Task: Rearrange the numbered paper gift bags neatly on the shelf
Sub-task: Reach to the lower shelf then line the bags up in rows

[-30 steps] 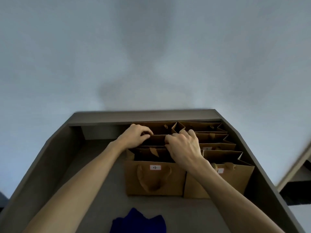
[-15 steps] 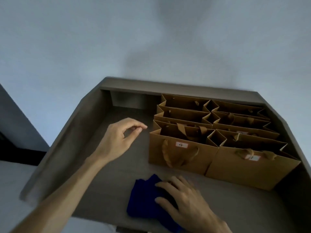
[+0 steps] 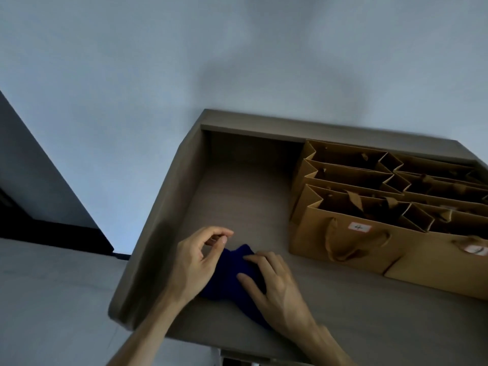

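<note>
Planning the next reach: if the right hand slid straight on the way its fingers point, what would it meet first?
Probably only more of the dark blue folded cloth under the right hand, then the left hand close beside it; depth is unclear.

The open-topped kraft paper gift bags (image 3: 351, 186) were plain tan brown with no print, darker brown inside, and their flat paper handles (image 3: 356, 243) were the same tan. The front left bag (image 3: 340, 244) bore a small white label (image 3: 359, 227) with a dark handwritten 4; the front right bag (image 3: 435, 262) had a pale label (image 3: 475, 250), its mark unreadable. The soft crumpled cloth (image 3: 232, 276) was solid deep blue. The wooden shelf (image 3: 250, 196) was matt grey-brown, and the smooth wall (image 3: 184, 62) pale blue-grey.
</note>
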Available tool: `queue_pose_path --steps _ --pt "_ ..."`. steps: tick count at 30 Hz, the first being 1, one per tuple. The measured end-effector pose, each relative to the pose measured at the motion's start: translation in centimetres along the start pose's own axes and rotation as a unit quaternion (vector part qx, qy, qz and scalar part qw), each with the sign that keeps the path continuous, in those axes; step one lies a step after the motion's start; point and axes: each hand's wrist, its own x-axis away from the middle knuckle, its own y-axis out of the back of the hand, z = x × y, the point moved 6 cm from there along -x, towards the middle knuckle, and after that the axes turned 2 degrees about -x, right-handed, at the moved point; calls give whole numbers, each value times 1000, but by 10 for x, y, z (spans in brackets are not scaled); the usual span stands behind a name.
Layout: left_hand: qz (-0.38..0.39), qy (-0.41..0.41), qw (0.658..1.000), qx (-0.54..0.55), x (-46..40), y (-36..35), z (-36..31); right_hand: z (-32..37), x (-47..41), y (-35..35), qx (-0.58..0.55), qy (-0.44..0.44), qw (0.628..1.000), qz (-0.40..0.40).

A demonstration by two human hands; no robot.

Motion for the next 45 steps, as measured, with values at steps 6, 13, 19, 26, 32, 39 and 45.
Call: queue_pose_path --steps 6,13,19,26,32,39,45 --pt "58 -41 997 8 11 -11 2 15 -9 49 -7 41 998 -46" --pt "324 -148 915 -189 27 -70 -15 25 -77 183 102 111 958 -245" --pt "347 -163 884 -269 35 -77 -17 -34 -156 178 187 -75 978 -47" --pt "179 9 923 -340 -3 -29 35 -60 -156 152 237 -108 966 15" --pt "131 84 900 -407 -22 -37 43 -60 -157 151 242 -100 965 13" --pt "158 -11 911 -381 57 -18 15 -64 -158 150 242 -89 966 4" --pt "162 8 902 -401 65 -26 10 -66 -160 149 245 -88 966 8"
